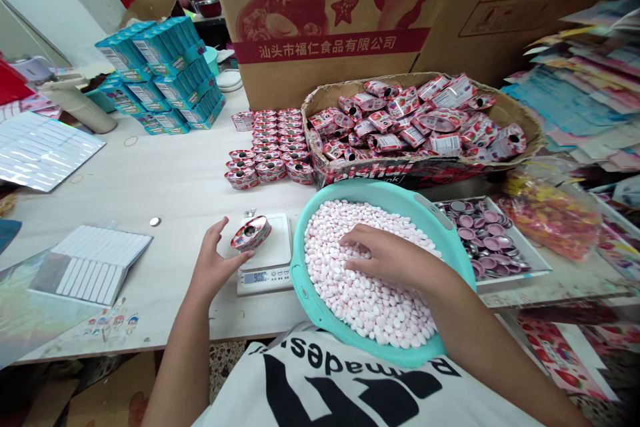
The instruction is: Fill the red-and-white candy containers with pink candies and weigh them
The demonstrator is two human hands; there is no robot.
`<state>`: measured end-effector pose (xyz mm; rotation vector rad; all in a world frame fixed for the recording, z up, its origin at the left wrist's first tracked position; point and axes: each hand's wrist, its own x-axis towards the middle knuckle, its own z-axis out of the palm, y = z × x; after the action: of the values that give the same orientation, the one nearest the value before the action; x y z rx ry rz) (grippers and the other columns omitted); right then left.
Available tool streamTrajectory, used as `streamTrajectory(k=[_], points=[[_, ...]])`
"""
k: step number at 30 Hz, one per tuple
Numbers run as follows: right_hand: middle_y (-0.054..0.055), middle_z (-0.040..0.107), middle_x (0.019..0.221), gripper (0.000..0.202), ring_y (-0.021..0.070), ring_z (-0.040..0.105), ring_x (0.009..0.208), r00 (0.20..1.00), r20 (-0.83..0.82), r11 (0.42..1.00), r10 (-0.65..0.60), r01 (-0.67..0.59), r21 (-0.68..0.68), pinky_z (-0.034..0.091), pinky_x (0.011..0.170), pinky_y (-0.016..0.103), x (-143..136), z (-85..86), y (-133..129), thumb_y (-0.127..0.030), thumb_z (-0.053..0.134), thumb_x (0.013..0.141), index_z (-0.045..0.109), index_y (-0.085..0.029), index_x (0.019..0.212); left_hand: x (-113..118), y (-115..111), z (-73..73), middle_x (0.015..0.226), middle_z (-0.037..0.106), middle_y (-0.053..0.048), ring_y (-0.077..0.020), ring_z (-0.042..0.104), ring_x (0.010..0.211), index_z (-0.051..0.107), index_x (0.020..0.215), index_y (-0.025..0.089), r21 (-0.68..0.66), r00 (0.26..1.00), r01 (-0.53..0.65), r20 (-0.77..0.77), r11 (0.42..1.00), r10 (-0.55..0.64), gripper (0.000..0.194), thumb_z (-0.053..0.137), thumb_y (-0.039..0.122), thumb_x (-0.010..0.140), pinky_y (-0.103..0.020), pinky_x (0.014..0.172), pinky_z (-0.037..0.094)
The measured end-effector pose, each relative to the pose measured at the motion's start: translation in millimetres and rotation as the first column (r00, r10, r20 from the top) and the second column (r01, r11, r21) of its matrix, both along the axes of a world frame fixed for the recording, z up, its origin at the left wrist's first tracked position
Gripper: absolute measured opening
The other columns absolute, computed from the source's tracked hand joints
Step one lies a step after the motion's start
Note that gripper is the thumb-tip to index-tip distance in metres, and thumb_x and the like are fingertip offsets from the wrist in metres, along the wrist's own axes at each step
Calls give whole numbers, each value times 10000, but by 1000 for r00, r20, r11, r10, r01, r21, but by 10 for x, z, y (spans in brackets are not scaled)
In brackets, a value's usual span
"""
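Note:
A small strawberry-print candy box (251,233) with a round hole in its top rests on the white digital scale (274,250), whose display seems to read 90.6. My left hand (216,255) is beside this box with thumb and fingers spread; the thumb tip is close to its lower edge, and I cannot tell whether they touch. Over the turquoise basin (311,290), my right hand (377,252) reaches into the pale pink-white candies (360,303), thumb and fingers apart. Its fingertips are at the candies' surface, and no held candy shows.
Similar boxes (271,170) stand in rows behind the scale. A cardboard tray (530,137) holds more of them. Round caps (485,233) fill a box at right, near a bag of yellow-red candy (555,213). Blue boxes (165,73) are stacked at back left; one cap (155,221) lies left.

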<state>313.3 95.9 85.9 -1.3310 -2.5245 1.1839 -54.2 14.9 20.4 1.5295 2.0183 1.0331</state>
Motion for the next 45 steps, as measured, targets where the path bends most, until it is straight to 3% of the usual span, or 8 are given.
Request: streamTrajectory(k=[16,20,23,28,31,33,39,45], points=[[59,625,1244,351,263,587,1143,1000,4,1000,-1,1,-19,436,1013,390,8,2,-2,-400,620,882,649,-254,1200,56,33,-14,1401,559,-121,-310,518,1324,563,1323,226,14,1000,8,-12,1000,-8,769,818,502,652,-490,1132,407],[65,628,1239,367,266,590,1138,1000,-8,1000,-3,3,-17,434,1013,386,18,-18,0,-394,630,875,648,-250,1212,122,83,-25,1202,697,-105,-293,643,1148,683,1138,190,12,999,20,-44,1000,-19,487,749,455,734,-442,1039,494],[64,637,1214,371,271,589,1132,1000,-20,1000,9,-9,2,433,1006,391,21,-5,-1,-379,654,858,656,-246,1204,253,158,153,1125,729,-78,-268,677,1066,707,1090,195,91,997,44,-69,995,-38,352,693,408,809,-408,989,526],[69,648,1177,350,271,607,1080,1000,5,1000,-4,4,8,454,928,369,8,55,-1,-354,678,843,667,-232,1171,692,325,635,1192,715,-81,-236,688,1074,663,1203,208,426,905,317,-402,847,-136,362,701,226,843,-365,980,550],[69,657,1127,311,263,621,1024,1000,20,999,-8,8,41,454,850,343,-2,65,-11,-348,695,835,678,-225,1121,971,408,791,1194,711,-111,-236,687,1093,626,1251,187,370,714,630,-623,683,-321,387,638,119,869,-361,971,567],[63,662,1087,296,257,631,975,1000,28,998,-14,13,57,446,797,334,2,59,-19,-361,696,834,682,-227,1098,1093,434,852,1208,701,-133,-247,667,1140,604,1278,167,332,626,720,-690,610,-363,420,611,67,871,-377,996,559],[64,666,1107,301,248,639,977,1000,-7,998,-8,9,68,440,796,321,45,42,-28,-338,681,843,681,-232,1125,1136,403,984,1233,683,-129,-228,672,1120,605,1282,172,387,680,653,-678,651,-279,454,650,50,846,-356,1018,546],[77,666,1102,276,250,635,988,999,44,996,24,-28,87,441,794,321,27,99,-33,-312,674,854,682,-219,1113,1082,364,818,1176,700,-131,-247,682,1085,617,1248,157,318,611,694,-734,645,-296,405,639,62,855,-374,961,577]])
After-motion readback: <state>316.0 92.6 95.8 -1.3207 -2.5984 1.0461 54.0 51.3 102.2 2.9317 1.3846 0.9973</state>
